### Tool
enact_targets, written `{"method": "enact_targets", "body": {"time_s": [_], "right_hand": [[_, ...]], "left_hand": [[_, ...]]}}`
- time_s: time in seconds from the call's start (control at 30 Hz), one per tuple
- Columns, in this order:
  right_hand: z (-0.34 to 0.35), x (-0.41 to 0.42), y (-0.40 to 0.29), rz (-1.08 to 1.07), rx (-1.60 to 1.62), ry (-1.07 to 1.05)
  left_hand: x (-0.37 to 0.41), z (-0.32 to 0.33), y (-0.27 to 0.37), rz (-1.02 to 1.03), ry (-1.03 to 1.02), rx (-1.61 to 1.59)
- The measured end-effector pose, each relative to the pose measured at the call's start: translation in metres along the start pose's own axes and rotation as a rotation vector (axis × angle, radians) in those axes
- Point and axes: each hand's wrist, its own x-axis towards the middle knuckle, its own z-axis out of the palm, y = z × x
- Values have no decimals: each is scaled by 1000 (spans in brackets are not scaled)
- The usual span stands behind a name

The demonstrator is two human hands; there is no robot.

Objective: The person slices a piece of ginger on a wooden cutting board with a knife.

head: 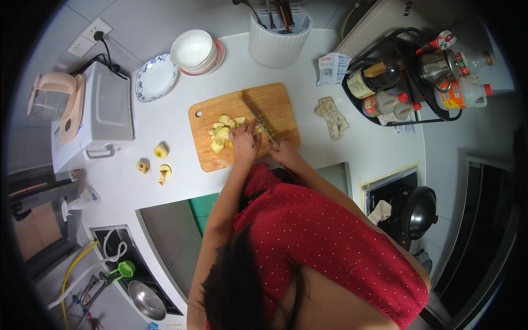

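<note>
A wooden cutting board (268, 97) lies at an angle on the white counter. My right hand (286, 154) grips a kitchen knife (252, 113) at the board's near right, its blade slanting away to the upper left. Just left of the blade, my left hand (246, 142) presses down with bent fingers over apple pieces, partly hiding them. More pale apple pieces (221, 134), some with yellow-green skin, are heaped beside that hand. Small chopped apple bits (266, 128) lie along the blade.
Apple cores (161, 151) sit left of the board. Behind it stand stacked white bowls (192, 48), a blue-patterned plate (156, 78) and a white utensil holder (278, 47). On the right are a crumpled cloth (332, 118) and a black rack (437, 119) with bottles.
</note>
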Motion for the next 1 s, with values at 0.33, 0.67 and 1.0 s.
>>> {"method": "enact_targets", "body": {"time_s": [0.33, 0.67, 1.0], "right_hand": [[-11, -1, -7, 50, 54, -60], [-8, 0, -9, -4, 54, -23], [-13, 2, -8, 141, 399, -96]], "left_hand": [[0, 0, 1, 19, 9, -40], [0, 7, 0, 50, 45, -43], [-1, 10, 0, 68, 71, -34]]}}
